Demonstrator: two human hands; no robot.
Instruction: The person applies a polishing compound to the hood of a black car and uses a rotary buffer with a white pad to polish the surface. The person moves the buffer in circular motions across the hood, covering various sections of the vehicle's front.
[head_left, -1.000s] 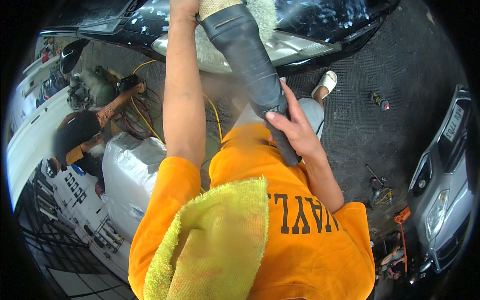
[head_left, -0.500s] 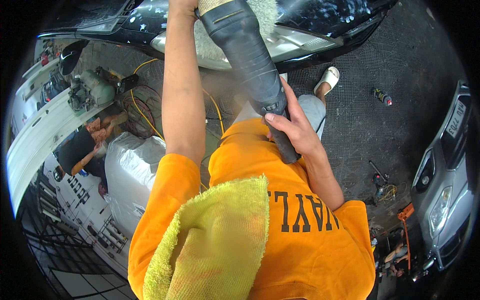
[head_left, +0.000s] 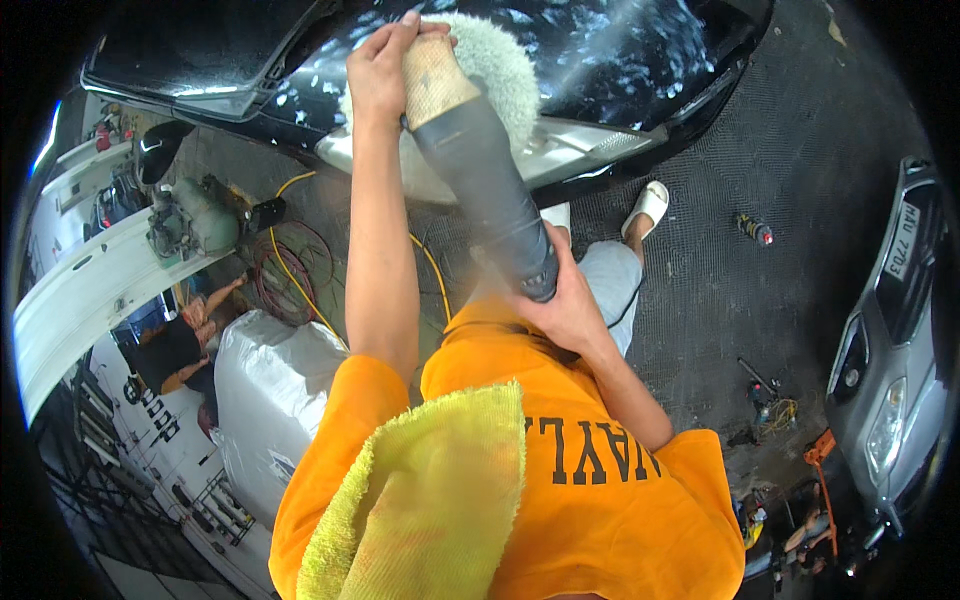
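A dark-bodied power polisher (head_left: 475, 175) with a tan wrapped head reaches forward from my body. My left hand (head_left: 380, 80) grips the side of that head, fingers curled over its top. Further back, my right hand (head_left: 568, 305) is closed around the rear grip, its underside hidden. Below the head, a fluffy white wool pad (head_left: 505, 75) lies against the front of a glossy black car (head_left: 590, 50). Part of the pad overlaps the inner end of the car's headlight (head_left: 585, 155). A yellow-green towel (head_left: 430, 500) hangs over my orange shirt.
A silver car (head_left: 885, 400) stands at right, near an orange-handled tool (head_left: 820, 447). On the dark floor lie a small bottle (head_left: 755, 229) and a coiled hose (head_left: 290, 265). At left are a green compressor (head_left: 205, 225), a silver-covered bulky object (head_left: 270, 390) and another person (head_left: 185, 340).
The view has shifted, so the black car sits lower in the picture. Against the headlight, the polisher and pad have moved farther away from me. Both hands keep their hold.
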